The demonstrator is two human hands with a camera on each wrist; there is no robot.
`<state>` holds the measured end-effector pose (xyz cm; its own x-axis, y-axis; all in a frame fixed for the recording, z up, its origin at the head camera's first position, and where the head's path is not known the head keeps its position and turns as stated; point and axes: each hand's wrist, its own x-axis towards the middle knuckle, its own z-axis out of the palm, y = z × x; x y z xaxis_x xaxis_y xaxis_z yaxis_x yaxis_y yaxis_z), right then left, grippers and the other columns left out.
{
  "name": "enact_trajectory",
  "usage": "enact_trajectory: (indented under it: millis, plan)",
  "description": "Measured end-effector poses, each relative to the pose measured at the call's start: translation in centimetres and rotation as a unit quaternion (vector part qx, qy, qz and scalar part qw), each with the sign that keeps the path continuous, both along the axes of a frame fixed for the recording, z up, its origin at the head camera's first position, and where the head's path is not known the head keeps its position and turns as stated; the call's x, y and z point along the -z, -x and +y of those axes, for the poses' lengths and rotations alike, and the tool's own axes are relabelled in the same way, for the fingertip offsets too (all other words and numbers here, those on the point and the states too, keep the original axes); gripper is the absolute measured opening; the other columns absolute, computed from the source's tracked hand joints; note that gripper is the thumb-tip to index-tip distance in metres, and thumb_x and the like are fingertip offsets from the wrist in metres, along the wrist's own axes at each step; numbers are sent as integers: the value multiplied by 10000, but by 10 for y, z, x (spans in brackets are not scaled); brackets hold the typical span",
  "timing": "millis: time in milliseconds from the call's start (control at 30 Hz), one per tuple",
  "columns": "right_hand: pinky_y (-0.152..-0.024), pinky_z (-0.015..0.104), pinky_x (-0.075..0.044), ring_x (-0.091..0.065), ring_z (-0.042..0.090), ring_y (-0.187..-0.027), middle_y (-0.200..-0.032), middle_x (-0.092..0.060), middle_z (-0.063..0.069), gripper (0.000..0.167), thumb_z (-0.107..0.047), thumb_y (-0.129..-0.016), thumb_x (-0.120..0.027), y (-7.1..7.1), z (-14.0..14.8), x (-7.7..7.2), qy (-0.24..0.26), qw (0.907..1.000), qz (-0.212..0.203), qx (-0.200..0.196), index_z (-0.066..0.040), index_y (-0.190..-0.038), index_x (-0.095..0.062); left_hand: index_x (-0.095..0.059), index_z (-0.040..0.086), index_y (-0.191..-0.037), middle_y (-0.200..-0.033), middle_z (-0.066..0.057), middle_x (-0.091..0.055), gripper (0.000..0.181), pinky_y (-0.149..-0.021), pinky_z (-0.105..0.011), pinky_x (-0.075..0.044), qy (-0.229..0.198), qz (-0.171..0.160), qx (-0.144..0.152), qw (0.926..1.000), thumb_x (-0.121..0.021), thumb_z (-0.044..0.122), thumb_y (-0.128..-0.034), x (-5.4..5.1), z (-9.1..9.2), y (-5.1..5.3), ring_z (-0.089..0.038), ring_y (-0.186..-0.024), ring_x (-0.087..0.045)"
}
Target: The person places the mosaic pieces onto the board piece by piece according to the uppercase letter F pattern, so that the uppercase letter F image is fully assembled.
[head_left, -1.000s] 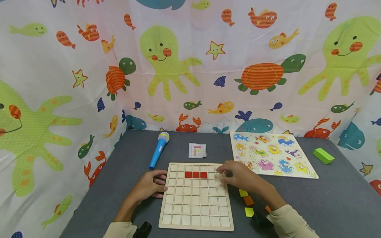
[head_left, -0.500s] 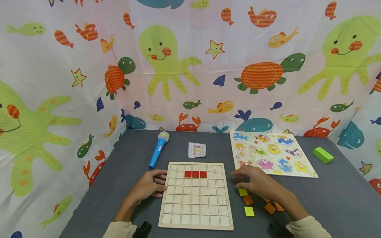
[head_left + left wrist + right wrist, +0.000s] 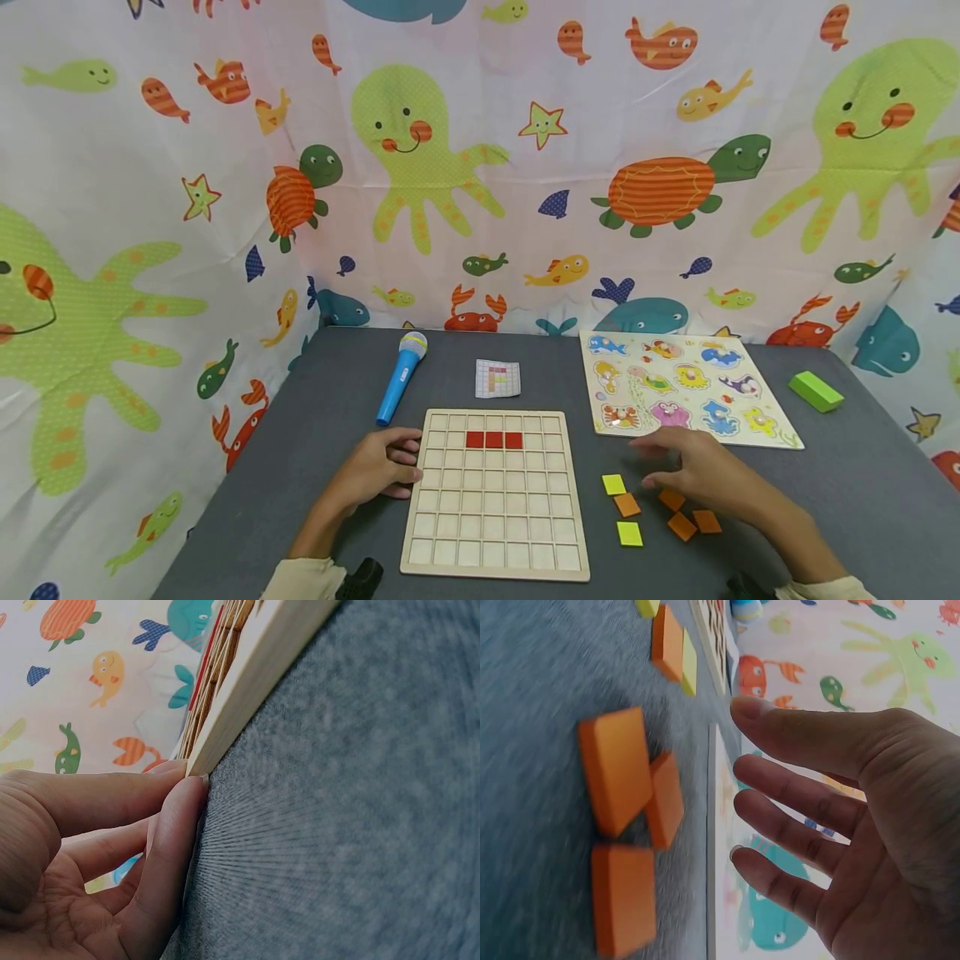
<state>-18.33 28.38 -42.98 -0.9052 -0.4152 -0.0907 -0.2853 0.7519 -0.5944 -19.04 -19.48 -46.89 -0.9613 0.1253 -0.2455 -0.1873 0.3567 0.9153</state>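
A wooden grid board [image 3: 495, 577] lies on the table with three red square tiles [image 3: 493, 440] in a row near its far side. My left hand [image 3: 378, 467] touches the board's left edge with its thumb and fingertips, spaced along the rim; the left wrist view shows these fingertips [image 3: 196, 787] against the wooden edge [image 3: 240, 690]. My right hand [image 3: 693, 467] hovers over the tiles on the right, fingers spread and holding nothing. Under and near it lie several orange tiles [image 3: 682, 526]. Between them and the board are a yellow tile [image 3: 629, 533] and another yellow tile [image 3: 612, 484].
A small printed pattern card [image 3: 497, 379] lies beyond the board, with a blue toy microphone [image 3: 400, 379] left of it. At the back right rest a sea-animal puzzle board [image 3: 690, 387] and a green block [image 3: 816, 392]. A patterned curtain [image 3: 480, 167] hangs behind.
My right hand has moved from the board's upper right corner rightward, over the loose tiles, uncovering some of them. The left hand has stayed at the board's edge.
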Motion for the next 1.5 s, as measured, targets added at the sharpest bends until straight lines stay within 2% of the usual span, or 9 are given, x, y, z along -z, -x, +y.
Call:
enact_trajectory:
  millis: [100, 333, 500, 700, 1133, 1500]
  plan:
    - [-765, 261, -557, -671, 203, -1014, -1207, -763, 27, 518, -280, -870, -890, -3, 10, 3, 4, 9999, -136, 81, -84, -1318, -719, -615, 10, -1438, -1223, -142, -628, 628, -669, -408, -671, -10, 11, 0, 10000, -834, -30, -852, 0, 0, 0, -220, -983, -661]
    - [-842, 284, -587, -691, 220, -1057, -1211, -756, 26, 514, -310, -875, -881, -9, 29, 7, -57, 9993, -343, 127, -86, -1310, -721, -609, 2, -1440, -1227, -146, -630, 635, -674, -410, -672, -34, 19, 15, 10000, -834, -35, -848, 2, 0, 1, -218, -983, -665]
    - [-835, 275, -588, -676, 146, -997, -1158, -749, -23, 512, -329, -869, -886, -10, 36, 9, -195, 9991, -356, 100, -85, -1291, -731, -610, 1, -1439, -1220, -146, -629, 631, -672, -410, -672, -42, 26, 19, 10000, -832, -39, -849, 1, 0, 1, -217, -975, -664]
    - [-776, 247, -567, -616, 46, -910, -1071, -724, -65, 478, -322, -874, -880, -13, 39, 13, -228, 9991, -342, 52, -88, -1267, -741, -607, -3, -1440, -1213, -147, -626, 630, -670, -409, -671, -55, 36, 37, 10000, -827, -42, -851, 1, 0, 1, -216, -965, -660]
    - [-722, 227, -536, -560, 16, -849, -996, -677, -78, 406, -302, -906, -853, -16, 37, 18, -160, 9995, -261, -1, -101, -1244, -752, -620, 4, -1429, -1201, -145, -630, 624, -665, -409, -672, -33, 63, -6, 10000, -834, -46, -845, 1, 0, 1, -215, -958, -665]
    - [-811, 205, -576, -642, 23, -942, -1146, -747, -45, 366, -268, -943, -817, -16, 35, 17, -17, 9994, -328, -82, -103, -1261, -739, -616, 3, -1432, -1210, -142, -629, 623, -666, -408, -671, -3, 51, 3, 10000, -834, -37, -849, 2, 0, 1, -213, -961, -662]
